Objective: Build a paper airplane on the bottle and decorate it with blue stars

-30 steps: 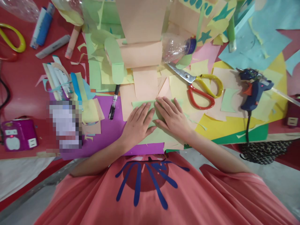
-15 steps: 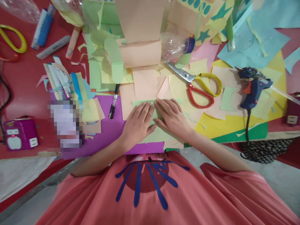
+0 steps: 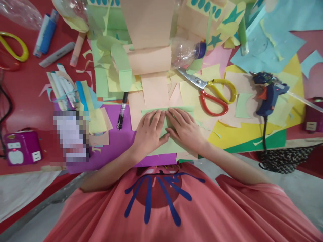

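A light green sheet of paper (image 3: 165, 146) lies on the table close to my body, its far edge showing as a raised or folded strip. My left hand (image 3: 150, 132) rests flat on its left half, fingers stretched forward. Beside it my right hand (image 3: 185, 129) presses flat on the right half, fingers extended too, and the two thumbs nearly meet. Beyond the fingertips is a peach paper strip (image 3: 155, 89). Scissors (image 3: 209, 89) with red and yellow handles lie to the right of my right hand. A black pen (image 3: 122, 111) lies left of my left hand.
At right a blue glue gun (image 3: 268, 95) stands on paper scraps, its cord running toward the table edge. A clear plastic bottle (image 3: 183, 53) with a purple cap lies ahead. Markers (image 3: 63, 85), a blurred-out phone (image 3: 72, 136) and a purple power socket box (image 3: 22, 148) are at left.
Both hands stay flat on the green paper; the fingertips have drawn very slightly toward me, and more of the strip at the far edge shows. The view has shifted a little.
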`<state>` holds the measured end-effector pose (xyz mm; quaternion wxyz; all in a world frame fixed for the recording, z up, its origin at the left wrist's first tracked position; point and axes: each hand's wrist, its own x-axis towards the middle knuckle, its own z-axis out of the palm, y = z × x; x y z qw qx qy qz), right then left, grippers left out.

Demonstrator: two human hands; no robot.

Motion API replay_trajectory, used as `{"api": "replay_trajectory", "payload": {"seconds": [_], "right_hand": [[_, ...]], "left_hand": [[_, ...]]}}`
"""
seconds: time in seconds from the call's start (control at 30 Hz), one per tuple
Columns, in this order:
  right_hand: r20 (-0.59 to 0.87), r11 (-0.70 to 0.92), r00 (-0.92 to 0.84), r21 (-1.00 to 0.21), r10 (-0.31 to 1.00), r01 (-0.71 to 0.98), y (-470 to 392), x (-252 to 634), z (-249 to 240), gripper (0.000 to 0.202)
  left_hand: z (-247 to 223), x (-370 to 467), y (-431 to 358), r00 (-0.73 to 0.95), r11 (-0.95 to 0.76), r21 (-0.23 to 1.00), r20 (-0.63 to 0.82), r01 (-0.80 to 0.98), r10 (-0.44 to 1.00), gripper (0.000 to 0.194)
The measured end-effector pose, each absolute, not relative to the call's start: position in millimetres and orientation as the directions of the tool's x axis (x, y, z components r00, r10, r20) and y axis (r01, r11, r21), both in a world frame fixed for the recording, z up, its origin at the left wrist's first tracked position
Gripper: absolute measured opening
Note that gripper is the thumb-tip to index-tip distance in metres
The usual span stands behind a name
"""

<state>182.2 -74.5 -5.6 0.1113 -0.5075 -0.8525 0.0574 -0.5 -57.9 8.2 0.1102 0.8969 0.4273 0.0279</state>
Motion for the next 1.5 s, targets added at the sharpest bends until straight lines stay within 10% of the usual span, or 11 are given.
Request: {"api": "replay_trajectory", "payload": {"seconds": [1.5], "right_hand": [[0.13,0.389,-0.372,-0.151,0.919,0.909,-73,211,5,0.026]], "left_hand": [[9,-4,-64,0.579,-0.548,0.208,-0.147,0.811,0.802,0.063]]}}
